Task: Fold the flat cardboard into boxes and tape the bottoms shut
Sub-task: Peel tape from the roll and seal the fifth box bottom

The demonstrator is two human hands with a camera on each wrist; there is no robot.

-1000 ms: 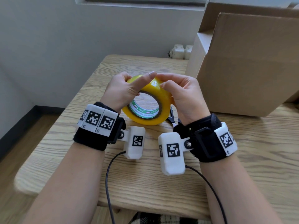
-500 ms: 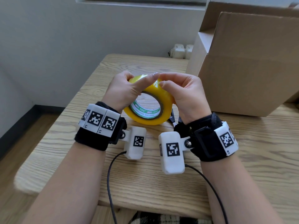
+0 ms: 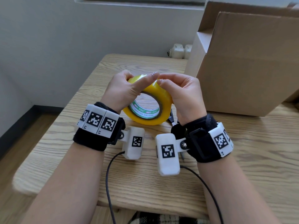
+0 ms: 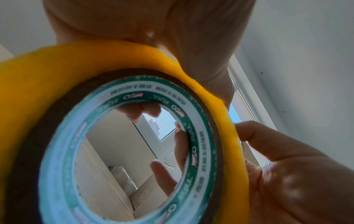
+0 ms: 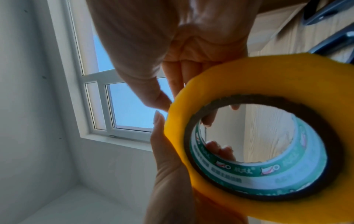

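Note:
A yellow tape roll (image 3: 151, 121) with a green-and-white printed core is held upright just above the wooden table (image 3: 145, 175). My left hand (image 3: 127, 89) grips its left side, thumb laid across the top and fingers behind. My right hand (image 3: 182, 94) grips the right side, its thumb tip pressed on the roll's top next to the left thumb. In the left wrist view, the roll (image 4: 57, 60) fills the frame, with fingers showing through its hole. In the right wrist view, both thumbs meet at the rim of the roll (image 5: 249, 72). A folded brown cardboard box (image 3: 246, 65) stands at the right.
Dark scissors (image 3: 171, 118) lie on the table under my right hand, and the scissors (image 5: 329, 39) also show in the right wrist view. A white radiator fitting (image 3: 179, 50) sits behind the table by the wall. Two black cables hang over the table's front edge.
Both hands keep their hold on the roll. My left thumb has slid slightly right along the top toward the right thumb, and the roll has tilted a little.

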